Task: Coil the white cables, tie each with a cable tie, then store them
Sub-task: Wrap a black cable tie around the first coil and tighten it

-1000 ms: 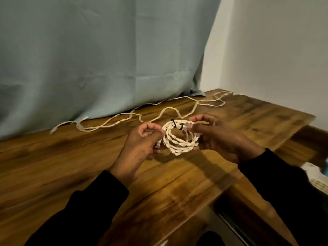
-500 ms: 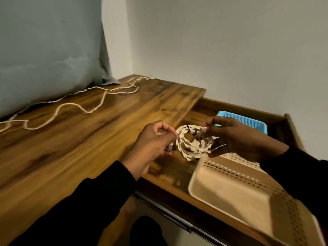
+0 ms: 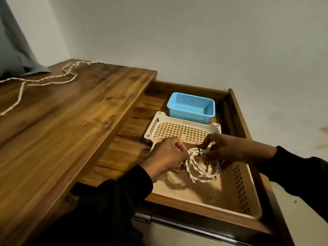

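Both hands have carried the coiled cable (image 3: 200,166) from beside the table edge to over the beige tray (image 3: 239,189). Left hand (image 3: 166,157) and right hand (image 3: 229,150) pinch its sides. Another cable (image 3: 44,82) lies uncoiled on the table (image 3: 62,130).

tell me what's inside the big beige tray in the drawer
The beige tray shows only bare floor and the coil's shadow. The tied cable coil is held above it by the left hand and right hand; the floor beneath the hands is hidden.
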